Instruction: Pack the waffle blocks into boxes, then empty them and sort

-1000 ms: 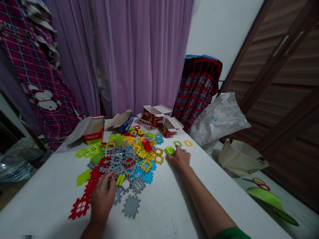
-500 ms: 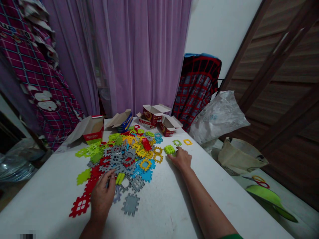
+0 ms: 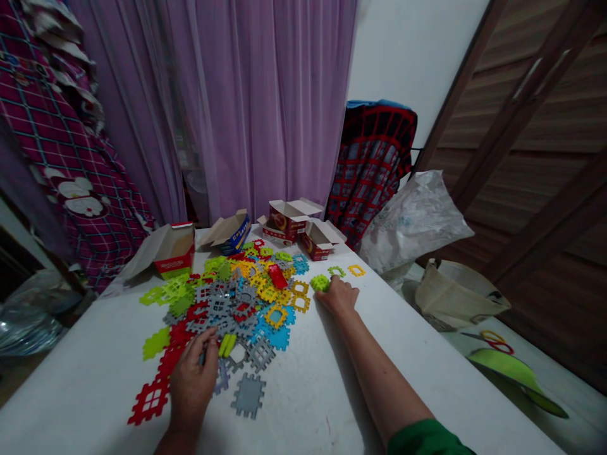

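Onscreen, a person's bare right hand (image 3: 337,298) stretches across a white table (image 3: 85,392), its fingertips (image 3: 339,283) curled against a small lime-green notched plastic tile (image 3: 320,283). From my remote seat I cannot tell whether that tile is pinched or only touched. Just beyond it lie a small green plastic ring tile (image 3: 336,272) and a yellow square plastic frame (image 3: 356,270), apart from the main pile.

The left hand (image 3: 192,385) sits at the near edge of a heap of interlocking multicoloured plastic tiles (image 3: 237,303), fingers bent inward over something I cannot make out. Beside it are two yellow-green plastic bars (image 3: 227,345). A red lattice tile (image 3: 150,399) lies just left of that hand, and a flat grey notched tile (image 3: 248,395) lies just right of it, clear of the heap. A red plastic block (image 3: 278,276) sits on top of the pile.

Open red-and-white cardboard boxes (image 3: 289,221) stand at the far end of the table, before a sheer purple curtain (image 3: 265,107). A green sleeve (image 3: 427,439) shows at the lower edge of my view.
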Demonstrator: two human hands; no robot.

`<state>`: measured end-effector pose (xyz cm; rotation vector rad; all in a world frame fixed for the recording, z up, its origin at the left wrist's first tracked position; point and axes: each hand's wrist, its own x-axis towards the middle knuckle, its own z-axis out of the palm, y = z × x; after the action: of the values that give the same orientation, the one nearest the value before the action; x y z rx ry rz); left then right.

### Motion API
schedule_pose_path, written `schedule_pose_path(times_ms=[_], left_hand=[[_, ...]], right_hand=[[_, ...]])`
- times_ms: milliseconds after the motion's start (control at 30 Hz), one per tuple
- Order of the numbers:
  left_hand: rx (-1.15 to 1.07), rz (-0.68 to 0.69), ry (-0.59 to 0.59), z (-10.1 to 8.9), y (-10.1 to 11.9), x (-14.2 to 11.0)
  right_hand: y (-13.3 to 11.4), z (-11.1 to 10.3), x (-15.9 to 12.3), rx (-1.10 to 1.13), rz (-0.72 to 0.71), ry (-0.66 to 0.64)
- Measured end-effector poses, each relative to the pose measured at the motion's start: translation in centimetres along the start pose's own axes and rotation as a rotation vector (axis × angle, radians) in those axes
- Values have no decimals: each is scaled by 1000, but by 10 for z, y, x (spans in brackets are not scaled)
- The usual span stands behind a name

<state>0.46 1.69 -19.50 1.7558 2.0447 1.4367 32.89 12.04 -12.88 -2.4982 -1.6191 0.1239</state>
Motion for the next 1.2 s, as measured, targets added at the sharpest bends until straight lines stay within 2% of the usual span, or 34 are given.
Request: schedule_pose_path(times_ms=[167,600,900,1000,1200], left_hand=[[-9,17,1,0,-1,0],[10,24,17,-2,5,1],[0,21,8,0,0,0],[-13,11,4,-1,1,0],[-4,-8,-12,-1,2,0]], right_hand=[[-4,-1,11,16,10,-33],[-10,2,26,67,38,16],[-13,1,36,47,62,-17],[2,-3,33,92,36,-15],[60,4,3,281,27,21]])
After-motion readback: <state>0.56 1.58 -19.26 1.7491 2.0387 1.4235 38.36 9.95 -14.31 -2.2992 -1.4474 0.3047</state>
